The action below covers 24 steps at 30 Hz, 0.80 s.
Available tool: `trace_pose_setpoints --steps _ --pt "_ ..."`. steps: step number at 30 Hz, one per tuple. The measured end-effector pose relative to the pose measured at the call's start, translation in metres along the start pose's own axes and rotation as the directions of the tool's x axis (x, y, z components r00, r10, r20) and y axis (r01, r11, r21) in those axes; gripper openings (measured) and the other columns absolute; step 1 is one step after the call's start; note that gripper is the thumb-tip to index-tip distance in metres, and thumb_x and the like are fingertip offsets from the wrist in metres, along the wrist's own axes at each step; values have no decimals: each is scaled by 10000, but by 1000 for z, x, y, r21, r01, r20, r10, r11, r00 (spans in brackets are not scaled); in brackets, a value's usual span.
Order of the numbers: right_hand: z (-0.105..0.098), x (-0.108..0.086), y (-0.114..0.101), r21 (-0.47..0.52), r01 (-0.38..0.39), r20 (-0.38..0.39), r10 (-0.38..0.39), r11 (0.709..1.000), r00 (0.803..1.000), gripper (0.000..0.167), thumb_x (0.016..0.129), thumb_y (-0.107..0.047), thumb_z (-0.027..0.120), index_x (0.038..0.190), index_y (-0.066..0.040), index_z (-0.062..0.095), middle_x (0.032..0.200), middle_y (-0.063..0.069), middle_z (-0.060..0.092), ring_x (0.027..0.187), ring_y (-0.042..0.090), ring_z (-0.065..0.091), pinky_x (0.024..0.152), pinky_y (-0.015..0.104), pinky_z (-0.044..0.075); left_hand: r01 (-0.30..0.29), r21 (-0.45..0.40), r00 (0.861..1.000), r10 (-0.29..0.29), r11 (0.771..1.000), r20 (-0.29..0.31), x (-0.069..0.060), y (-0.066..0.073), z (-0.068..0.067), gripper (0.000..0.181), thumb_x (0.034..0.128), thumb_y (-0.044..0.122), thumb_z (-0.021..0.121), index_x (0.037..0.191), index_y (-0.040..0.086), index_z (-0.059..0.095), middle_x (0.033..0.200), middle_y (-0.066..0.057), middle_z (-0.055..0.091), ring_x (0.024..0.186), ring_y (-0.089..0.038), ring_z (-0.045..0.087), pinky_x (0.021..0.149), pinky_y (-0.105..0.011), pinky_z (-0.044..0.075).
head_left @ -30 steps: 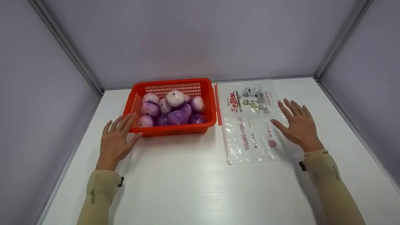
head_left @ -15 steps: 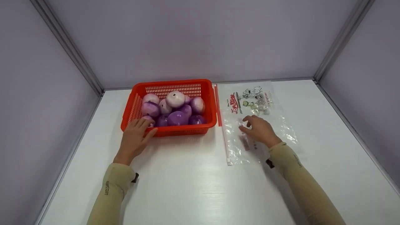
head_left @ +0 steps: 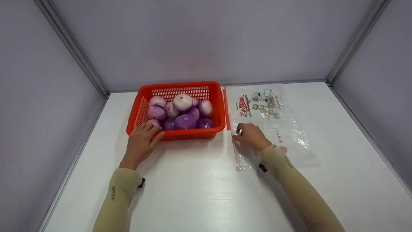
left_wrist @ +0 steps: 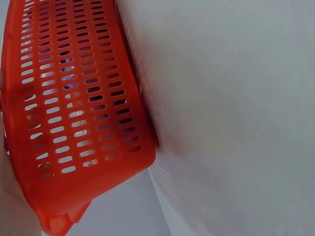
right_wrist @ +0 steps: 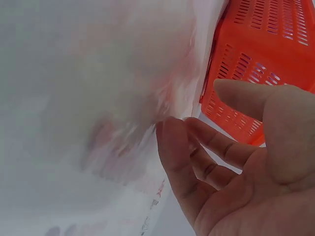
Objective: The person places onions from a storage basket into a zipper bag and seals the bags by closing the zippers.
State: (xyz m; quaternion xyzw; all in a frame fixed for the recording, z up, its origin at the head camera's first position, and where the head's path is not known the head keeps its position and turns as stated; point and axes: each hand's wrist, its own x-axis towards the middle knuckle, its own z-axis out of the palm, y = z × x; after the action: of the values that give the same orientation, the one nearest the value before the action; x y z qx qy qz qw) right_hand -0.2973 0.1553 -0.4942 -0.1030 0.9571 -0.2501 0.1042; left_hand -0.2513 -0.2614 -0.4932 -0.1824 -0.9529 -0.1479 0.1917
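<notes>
In the head view, my left hand [head_left: 139, 145] holds the front left rim of a red plastic basket [head_left: 190, 133], fingers over the edge and thumb outside. Glossy purple-and-white onions [head_left: 185, 122] fill the basket; several lie heaped. In the left wrist view, the slotted basket wall [left_wrist: 74, 103] fills the left side, and only a sliver of the hand shows. My right hand [head_left: 252, 137] is at the left, zip-edged side of a clear printed zip bag [head_left: 283, 109] lying flat. In the right wrist view, its thumb [right_wrist: 246, 96] stands apart from the bent fingers, which are close to the bag.
Basket and bag lie side by side on a white table [head_left: 193, 187]. A red strip [head_left: 227, 109] runs along the bag's edge, beside the basket. Grey panels [head_left: 212, 42] close off the back and both sides.
My left hand has moved right and forward onto the basket rim. The right hand has come leftward across the bag to its zip edge, its fingers bending. Basket and onions have stayed put.
</notes>
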Motion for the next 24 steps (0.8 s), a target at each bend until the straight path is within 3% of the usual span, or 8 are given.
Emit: trace_pose_setpoints --steps 6,9,18,24 --pt "1 0 3 126 -68 53 61 990 997 293 964 -326 717 1040 -47 676 869 102 691 688 187 653 641 311 530 -5 5 1000 5 1000 -3 0 0 0 351 1036 421 591 1213 142 709 1159 -94 647 1161 -326 562 1051 -529 471" --pt "1 -1 6 180 -94 82 80 979 993 328 972 -365 703 1054 -48 677 843 83 689 641 164 643 594 270 497 -12 -1 1000 12 1000 -11 -1 1 1 336 1034 415 598 1193 142 711 1138 -92 652 1143 -327 567 1036 -529 476" --pt "1 -1 7 264 -139 80 122 954 989 402 925 -404 756 1078 -35 716 912 97 737 673 163 658 600 265 524 -32 -19 998 31 999 -46 -1 2 1 292 1033 396 610 1130 143 718 1072 -86 648 1085 -325 570 970 -511 483" --pt "7 0 3 258 -181 44 176 949 983 412 859 -405 828 1048 -53 726 959 97 732 731 172 647 644 272 516 -31 -21 998 30 999 -46 0 1 0 288 1036 395 608 1130 147 720 1077 -87 649 1082 -325 567 966 -507 481"
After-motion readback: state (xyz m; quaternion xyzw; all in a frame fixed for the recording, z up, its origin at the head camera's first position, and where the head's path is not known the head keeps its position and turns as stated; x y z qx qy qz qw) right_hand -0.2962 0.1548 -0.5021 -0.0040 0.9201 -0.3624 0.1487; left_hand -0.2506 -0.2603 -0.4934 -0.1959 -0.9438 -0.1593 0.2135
